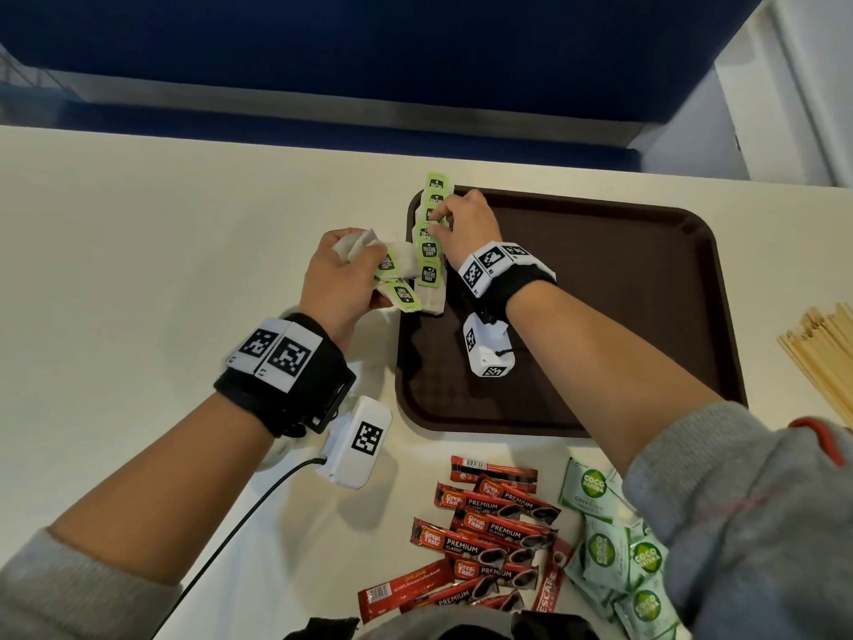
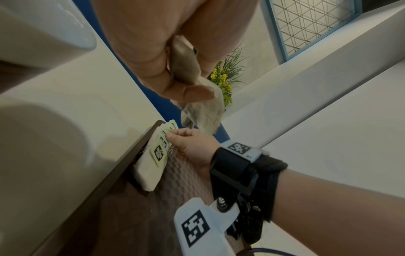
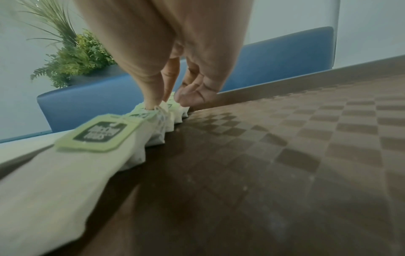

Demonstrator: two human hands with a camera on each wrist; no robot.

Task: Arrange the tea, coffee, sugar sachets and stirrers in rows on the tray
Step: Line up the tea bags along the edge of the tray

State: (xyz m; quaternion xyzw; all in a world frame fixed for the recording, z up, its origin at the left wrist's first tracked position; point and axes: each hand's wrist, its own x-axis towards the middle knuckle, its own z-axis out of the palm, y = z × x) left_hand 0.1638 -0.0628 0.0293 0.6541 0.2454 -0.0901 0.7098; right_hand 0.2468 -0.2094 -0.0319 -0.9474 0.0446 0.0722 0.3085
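Note:
A brown tray [image 1: 600,316] lies on the white table. Along its left edge runs a row of overlapping tea bags [image 1: 428,263] with green tags, also seen in the right wrist view as tea bags [image 3: 92,135]. My right hand [image 1: 438,224] reaches over the row's far part and pinches one tea bag there between thumb and forefinger [image 3: 160,102]. Left of the tray, my left hand [image 1: 364,251] grips a bunch of tea bags [image 1: 399,291], which hang from it in the left wrist view [image 2: 203,116]. Red coffee sachets [image 1: 489,542], green-white sugar sachets [image 1: 609,556] and wooden stirrers [image 1: 826,353] lie off the tray.
The coffee and sugar piles sit at the table's near edge, below the tray; the stirrers lie at its right. A black cable [image 1: 240,515] trails from my left wrist. A blue bench [image 1: 369,48] stands beyond the far table edge.

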